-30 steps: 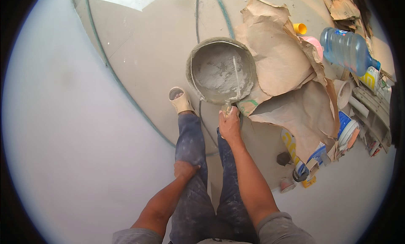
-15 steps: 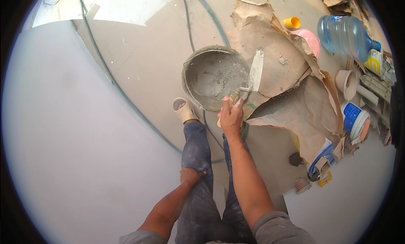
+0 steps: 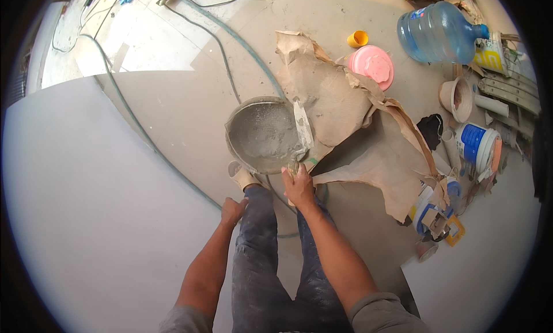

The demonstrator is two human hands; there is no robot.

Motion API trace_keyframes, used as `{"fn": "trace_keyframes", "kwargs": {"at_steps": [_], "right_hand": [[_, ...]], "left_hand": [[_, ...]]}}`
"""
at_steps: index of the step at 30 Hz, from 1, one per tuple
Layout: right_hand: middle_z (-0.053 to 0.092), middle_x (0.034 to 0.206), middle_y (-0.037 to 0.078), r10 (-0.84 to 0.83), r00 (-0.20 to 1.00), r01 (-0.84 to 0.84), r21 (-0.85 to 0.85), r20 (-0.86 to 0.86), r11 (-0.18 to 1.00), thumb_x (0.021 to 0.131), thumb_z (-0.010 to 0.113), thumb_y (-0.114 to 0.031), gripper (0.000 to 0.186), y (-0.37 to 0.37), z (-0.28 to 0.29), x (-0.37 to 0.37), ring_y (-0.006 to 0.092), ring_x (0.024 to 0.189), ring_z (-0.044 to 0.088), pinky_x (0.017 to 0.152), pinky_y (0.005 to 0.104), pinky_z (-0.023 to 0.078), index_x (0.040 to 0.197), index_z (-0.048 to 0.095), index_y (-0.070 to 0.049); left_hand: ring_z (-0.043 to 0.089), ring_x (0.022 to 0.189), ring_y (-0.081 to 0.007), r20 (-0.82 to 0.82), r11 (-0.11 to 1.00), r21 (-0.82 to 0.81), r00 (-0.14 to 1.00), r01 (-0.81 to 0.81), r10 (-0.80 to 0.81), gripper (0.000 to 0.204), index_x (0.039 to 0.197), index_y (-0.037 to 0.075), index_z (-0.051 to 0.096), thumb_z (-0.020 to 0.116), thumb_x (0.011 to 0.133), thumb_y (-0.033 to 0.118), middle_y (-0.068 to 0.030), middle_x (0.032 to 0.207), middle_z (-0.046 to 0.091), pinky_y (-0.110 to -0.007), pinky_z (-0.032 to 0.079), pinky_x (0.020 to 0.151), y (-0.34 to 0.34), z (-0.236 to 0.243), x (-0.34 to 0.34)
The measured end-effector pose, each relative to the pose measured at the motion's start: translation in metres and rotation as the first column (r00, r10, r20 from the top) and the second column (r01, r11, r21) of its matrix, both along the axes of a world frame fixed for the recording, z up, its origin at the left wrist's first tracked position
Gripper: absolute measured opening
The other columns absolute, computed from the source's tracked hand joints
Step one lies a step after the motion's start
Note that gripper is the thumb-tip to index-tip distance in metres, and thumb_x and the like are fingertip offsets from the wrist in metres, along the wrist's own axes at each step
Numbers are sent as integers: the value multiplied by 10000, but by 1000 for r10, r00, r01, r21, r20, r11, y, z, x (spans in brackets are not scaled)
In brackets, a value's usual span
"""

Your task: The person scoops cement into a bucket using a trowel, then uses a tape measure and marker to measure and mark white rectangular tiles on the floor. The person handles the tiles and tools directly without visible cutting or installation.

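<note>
A round basin (image 3: 259,134) of grey powdery mix sits on the floor by my feet, beside torn brown paper (image 3: 331,103). My right hand (image 3: 298,186) is closed on the handle of a trowel (image 3: 302,126) at the basin's near right rim, its pale, coated blade lying up along the right side. My left hand (image 3: 233,210) is curled closed beside my left lower leg (image 3: 259,212); what is inside its fingers, if anything, is hidden.
A green hose (image 3: 144,131) and cables cross the floor (image 3: 173,114). At right are a large water bottle (image 3: 432,36), pink lid (image 3: 371,65), yellow cup (image 3: 357,39), pale pot (image 3: 461,100), blue-white buckets (image 3: 475,143) and scrap boards. Pale sheets (image 3: 80,206) lie at left and lower right.
The trowel blade has swung outward to the basin's right rim, shedding powder. My left hand has left my knee and moved forward-left. The view has shifted, bringing more floor into the top.
</note>
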State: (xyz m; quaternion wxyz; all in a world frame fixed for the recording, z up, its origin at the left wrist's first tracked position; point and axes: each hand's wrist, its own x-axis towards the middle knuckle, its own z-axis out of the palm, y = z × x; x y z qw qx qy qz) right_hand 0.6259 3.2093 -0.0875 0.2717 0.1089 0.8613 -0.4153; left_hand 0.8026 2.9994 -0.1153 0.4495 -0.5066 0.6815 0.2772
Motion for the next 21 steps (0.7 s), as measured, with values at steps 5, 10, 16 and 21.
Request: {"fn": "trace_keyframes", "kwargs": {"at_steps": [5, 10, 16, 21], "right_hand": [[623, 684, 59, 213, 977, -214, 47, 23, 976, 890, 787, -208, 297, 123, 101, 28, 157, 572, 589, 577, 328, 503, 930, 605, 23], [597, 679, 38, -10, 975, -39, 213, 223, 976, 890, 767, -116, 206, 229, 192, 49, 115, 586, 549, 566, 327, 474, 875, 587, -17], [615, 724, 61, -374, 875, 267, 338, 308, 902, 859, 743, -43, 173, 261, 275, 90, 153, 545, 593, 482, 307, 496, 930, 590, -3], [688, 890, 121, -313, 774, -9, 503, 551, 864, 898, 691, -148, 241, 268, 326, 194, 263, 737, 672, 613, 418, 545, 1095, 660, -13]], "left_hand": [[486, 1393, -458, -469, 983, -116, 881, -139, 70, 824, 1518, -147, 299, 661, 954, 333, -374, 1483, 467, -445, 403, 1164, -54, -7, -173], [460, 1418, -448, -442, 988, 0, 887, -152, 136, 881, 1528, -139, 292, 707, 923, 347, -369, 1500, 451, -435, 401, 1167, -72, 13, -239], [493, 1381, -443, -337, 977, -155, 937, -148, 89, 889, 1493, -119, 366, 771, 868, 365, -351, 1474, 484, -456, 429, 1138, -61, -10, -229], [524, 1355, -417, -425, 1000, -18, 905, 9, -16, 831, 1486, -68, 403, 762, 873, 363, -303, 1447, 529, -454, 457, 1109, -66, -43, -234]]}}
